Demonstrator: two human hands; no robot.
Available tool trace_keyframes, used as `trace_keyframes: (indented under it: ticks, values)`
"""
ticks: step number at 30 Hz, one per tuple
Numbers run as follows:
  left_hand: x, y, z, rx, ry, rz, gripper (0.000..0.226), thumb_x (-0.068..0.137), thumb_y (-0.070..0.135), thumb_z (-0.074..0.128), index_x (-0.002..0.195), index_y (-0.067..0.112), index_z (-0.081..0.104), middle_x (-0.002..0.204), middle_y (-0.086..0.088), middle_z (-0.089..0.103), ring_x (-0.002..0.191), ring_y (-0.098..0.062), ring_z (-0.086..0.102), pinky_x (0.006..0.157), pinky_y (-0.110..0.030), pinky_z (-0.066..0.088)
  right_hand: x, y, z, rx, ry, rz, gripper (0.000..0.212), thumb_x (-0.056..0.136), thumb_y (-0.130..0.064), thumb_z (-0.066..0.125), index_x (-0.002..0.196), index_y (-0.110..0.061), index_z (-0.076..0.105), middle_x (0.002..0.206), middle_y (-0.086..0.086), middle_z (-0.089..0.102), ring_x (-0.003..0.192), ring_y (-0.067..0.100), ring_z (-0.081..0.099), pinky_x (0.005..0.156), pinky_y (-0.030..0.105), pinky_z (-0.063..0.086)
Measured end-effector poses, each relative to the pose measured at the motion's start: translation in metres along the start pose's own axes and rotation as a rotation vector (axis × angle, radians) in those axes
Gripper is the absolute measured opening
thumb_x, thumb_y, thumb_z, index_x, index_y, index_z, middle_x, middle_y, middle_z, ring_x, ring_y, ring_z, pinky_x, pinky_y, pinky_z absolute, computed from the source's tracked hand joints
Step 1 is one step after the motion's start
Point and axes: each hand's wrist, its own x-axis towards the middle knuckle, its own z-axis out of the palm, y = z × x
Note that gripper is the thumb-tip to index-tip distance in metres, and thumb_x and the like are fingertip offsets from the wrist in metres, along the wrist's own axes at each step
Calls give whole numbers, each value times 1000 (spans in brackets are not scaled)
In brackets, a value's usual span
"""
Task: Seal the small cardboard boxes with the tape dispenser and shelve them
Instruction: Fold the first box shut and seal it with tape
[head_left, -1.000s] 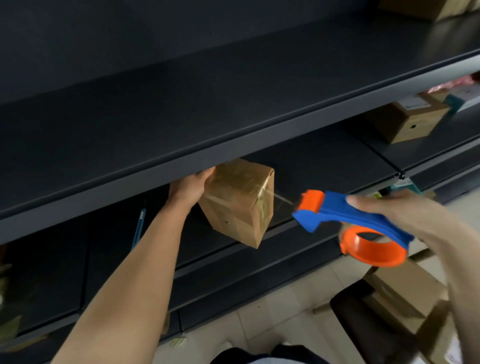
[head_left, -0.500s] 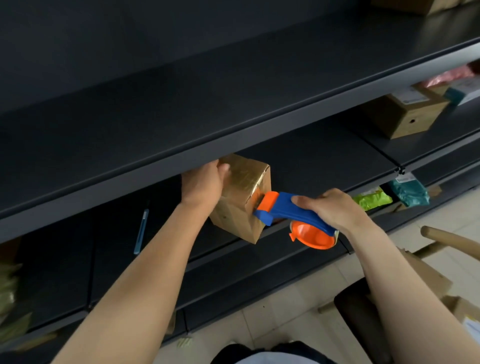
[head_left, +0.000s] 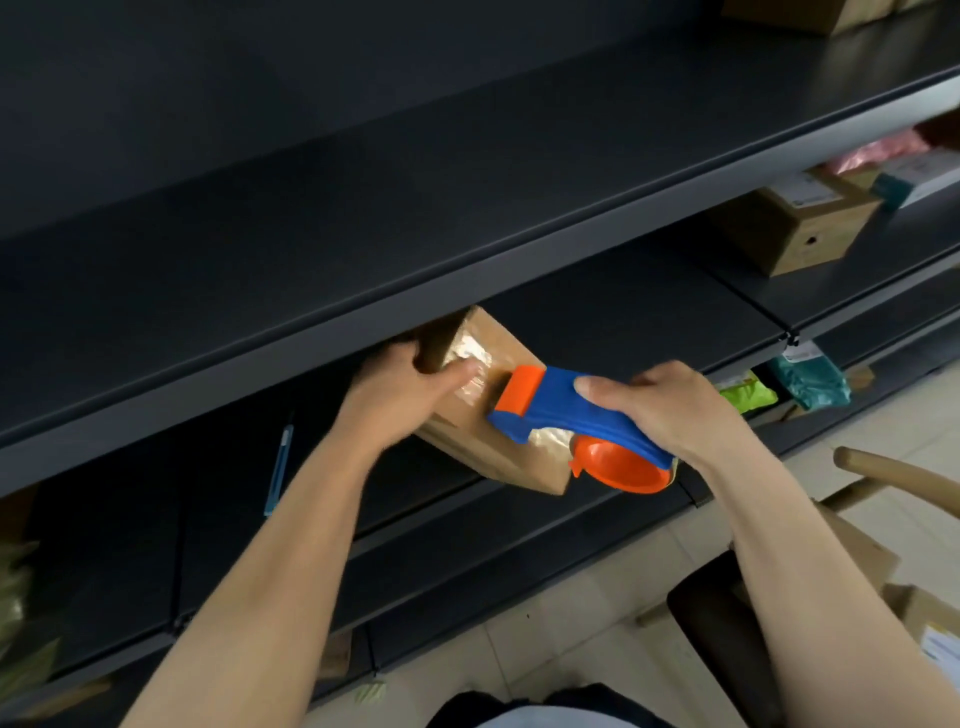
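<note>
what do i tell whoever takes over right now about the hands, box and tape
Left hand grips the small cardboard box, held tilted just under the shelf edge.
Right hand grips the tape dispenser, its orange head against the box.
Done: shiny tape covers part of the box.
Left: finish and cut this strip, then shelve the box.

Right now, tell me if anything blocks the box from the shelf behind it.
Nothing visible stands between the box and the shelf; the tape dispenser, in the right hand, presses its near face.
</note>
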Motion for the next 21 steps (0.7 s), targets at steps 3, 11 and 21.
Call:
trace_keyframes:
  ticks: [3,11,21]
  values:
    - [12,-27,-10,-285,-200,-122,99,54,79,68,134,21,51,129,3,58,116,-18,56,103,-39,41,-3,-19,-2,-52,10,-23,54,76,-61,67,71,-8,57,65,4,58,54,17,53,48,26,36]
    - [42,-86,17,-516,-243,-234,24,88,37,63,91,14,67,97,-11,70,81,-16,61,75,-30,45,18,-66,51,-234,-92,-80,49,78,-58,66,79,-12,48,86,4,58,86,25,61,65,30,43]
    - [64,-86,40,-375,34,-236,49,89,51,55,90,3,64,87,-12,62,86,-25,59,60,-28,37,46,-81,66,-289,-31,-100,57,74,-61,67,104,-14,61,94,7,66,85,26,65,68,32,51]
